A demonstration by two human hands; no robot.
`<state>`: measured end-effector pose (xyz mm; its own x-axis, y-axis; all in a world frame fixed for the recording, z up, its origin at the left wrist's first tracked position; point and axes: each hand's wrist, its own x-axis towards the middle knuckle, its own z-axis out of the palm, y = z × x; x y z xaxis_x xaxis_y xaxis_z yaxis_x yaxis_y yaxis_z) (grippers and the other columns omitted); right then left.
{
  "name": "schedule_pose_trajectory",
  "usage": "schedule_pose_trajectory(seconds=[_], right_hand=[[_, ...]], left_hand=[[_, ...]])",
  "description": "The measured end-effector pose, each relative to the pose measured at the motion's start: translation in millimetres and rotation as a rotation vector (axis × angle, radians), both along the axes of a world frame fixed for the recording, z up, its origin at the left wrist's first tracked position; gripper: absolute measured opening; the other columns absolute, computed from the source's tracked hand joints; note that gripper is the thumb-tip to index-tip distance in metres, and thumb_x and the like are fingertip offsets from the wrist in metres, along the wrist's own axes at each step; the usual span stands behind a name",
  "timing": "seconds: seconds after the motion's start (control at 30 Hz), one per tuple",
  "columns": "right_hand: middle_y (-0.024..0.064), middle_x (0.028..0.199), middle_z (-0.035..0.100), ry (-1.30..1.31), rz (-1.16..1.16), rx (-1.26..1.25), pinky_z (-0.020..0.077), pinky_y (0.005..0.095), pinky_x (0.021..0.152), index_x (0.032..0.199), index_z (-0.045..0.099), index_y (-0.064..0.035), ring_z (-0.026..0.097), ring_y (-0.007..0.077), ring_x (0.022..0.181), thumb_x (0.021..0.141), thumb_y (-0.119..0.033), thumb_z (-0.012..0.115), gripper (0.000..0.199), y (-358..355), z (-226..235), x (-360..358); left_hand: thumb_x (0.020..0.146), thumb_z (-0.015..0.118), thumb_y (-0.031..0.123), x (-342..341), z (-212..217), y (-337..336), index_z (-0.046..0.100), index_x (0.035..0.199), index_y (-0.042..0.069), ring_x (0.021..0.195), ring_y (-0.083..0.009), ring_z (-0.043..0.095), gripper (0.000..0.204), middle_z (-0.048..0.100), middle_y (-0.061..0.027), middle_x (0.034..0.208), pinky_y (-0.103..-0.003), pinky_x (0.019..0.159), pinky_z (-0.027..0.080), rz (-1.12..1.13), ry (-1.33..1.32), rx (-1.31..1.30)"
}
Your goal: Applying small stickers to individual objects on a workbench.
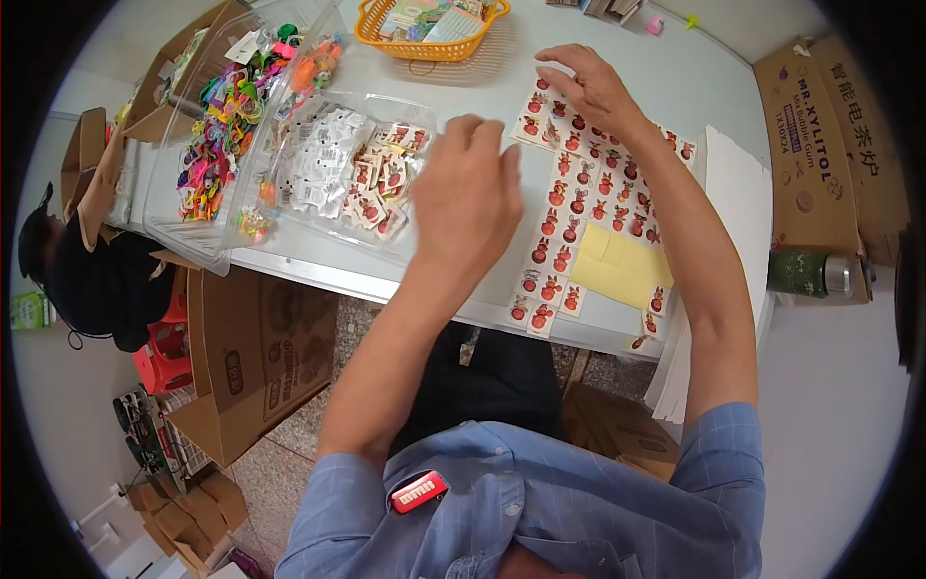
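My left hand hangs over the table beside a clear plastic tray. Its fingers are curled and slightly blurred, and anything inside them is hidden. White printed slips and small cut sticker pieces with red cartoon figures fill that tray. Over the far end of a spread of sticker strips is my right hand, with its thumb and forefinger apart and nothing visible between them. Yellow paper lies on the near part of the strips.
A clear bin of colourful plastic trinkets stands at left. A yellow basket holds booklets at the back. White sheets are stacked along the right edge, near a cardboard box and a green flask. An open carton stands below left.
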<state>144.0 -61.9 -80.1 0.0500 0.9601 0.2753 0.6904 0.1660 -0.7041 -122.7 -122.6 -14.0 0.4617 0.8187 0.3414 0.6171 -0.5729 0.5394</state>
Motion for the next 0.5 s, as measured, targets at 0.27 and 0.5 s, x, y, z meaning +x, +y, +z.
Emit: schedule_pose_trajectory(seconds=[0.27,0.5], right_hand=[[0.0073,0.118,0.069,0.652,-0.122,0.057,0.0579,0.0309,0.086,0.125,0.068,-0.0018,0.068,0.0164,0.102,0.101,-0.021,0.066,0.031,27,5,7],[0.0062,0.114,0.071,0.395,-0.165,0.08,0.0548,0.0332,0.092,0.124,0.07,-0.0039,0.067,0.0172,0.106,0.1,-0.024,0.067,0.031,22,3,63]], left_hand=[[0.095,0.066,0.023,44,-74,38,0.063,0.117,-0.003,0.109,-0.0369,0.063,0.034,0.06,-0.0191,0.123,-0.049,0.085,0.056,0.063,0.028,-0.088],[0.095,0.067,0.029,52,-80,40,0.069,0.11,0.004,0.105,-0.034,0.064,0.029,0.061,-0.0152,0.12,-0.049,0.082,0.055,0.108,0.038,-0.129]])
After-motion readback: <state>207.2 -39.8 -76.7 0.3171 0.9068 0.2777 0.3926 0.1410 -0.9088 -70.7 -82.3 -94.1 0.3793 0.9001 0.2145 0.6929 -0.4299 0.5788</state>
